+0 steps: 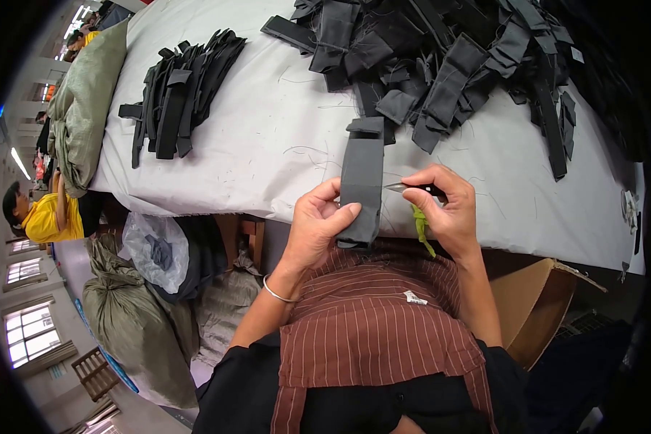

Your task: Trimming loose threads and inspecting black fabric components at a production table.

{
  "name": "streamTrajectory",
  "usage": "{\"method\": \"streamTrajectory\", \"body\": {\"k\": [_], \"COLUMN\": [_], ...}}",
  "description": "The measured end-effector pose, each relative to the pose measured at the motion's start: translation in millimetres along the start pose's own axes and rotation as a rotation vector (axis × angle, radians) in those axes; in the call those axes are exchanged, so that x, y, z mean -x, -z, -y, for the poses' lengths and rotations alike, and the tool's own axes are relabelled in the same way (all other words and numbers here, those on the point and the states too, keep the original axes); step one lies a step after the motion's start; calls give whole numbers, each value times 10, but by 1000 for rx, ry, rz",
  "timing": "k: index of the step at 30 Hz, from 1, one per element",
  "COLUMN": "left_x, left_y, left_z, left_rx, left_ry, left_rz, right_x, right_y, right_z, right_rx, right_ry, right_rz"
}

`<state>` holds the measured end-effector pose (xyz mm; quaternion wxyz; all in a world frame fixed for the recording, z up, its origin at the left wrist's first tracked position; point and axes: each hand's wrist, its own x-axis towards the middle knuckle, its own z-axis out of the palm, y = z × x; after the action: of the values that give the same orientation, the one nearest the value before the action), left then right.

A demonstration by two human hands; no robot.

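A dark grey fabric strip, folded over at its upper end, stands out in front of me near the table's front edge. My left hand is closed on its lower part, thumb on top. In my right hand is a pair of thread snips, with a silver pointed tip and a dark handle mostly hidden by the fingers. The tip points left, close to the strip's right edge; whether it touches cannot be made out. A yellow-green ribbon hangs beside the right palm.
A large heap of dark fabric strips covers the table's far right. A smaller stack lies at left on the white-covered table. Sacks stand below left, an open cardboard box below right. A person in yellow is farther left.
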<state>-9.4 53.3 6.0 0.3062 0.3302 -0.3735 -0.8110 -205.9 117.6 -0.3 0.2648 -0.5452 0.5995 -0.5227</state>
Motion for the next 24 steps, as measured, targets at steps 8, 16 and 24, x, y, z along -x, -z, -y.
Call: {"method": "streamTrajectory", "body": {"k": [8, 16, 24], "left_x": [-88, -69, -72], "left_y": [-37, 25, -19], "left_z": [124, 94, 69], "left_rx": [-394, -393, -385], "left_ry": [-303, -226, -203], "left_rz": [-52, 1, 7], "right_x": [-71, -73, -72], "right_y": [-254, -242, -265], "right_z": [196, 184, 224], "right_rx": [134, 217, 206], "right_ry": [34, 112, 52], "right_rz": [-22, -44, -57]}}
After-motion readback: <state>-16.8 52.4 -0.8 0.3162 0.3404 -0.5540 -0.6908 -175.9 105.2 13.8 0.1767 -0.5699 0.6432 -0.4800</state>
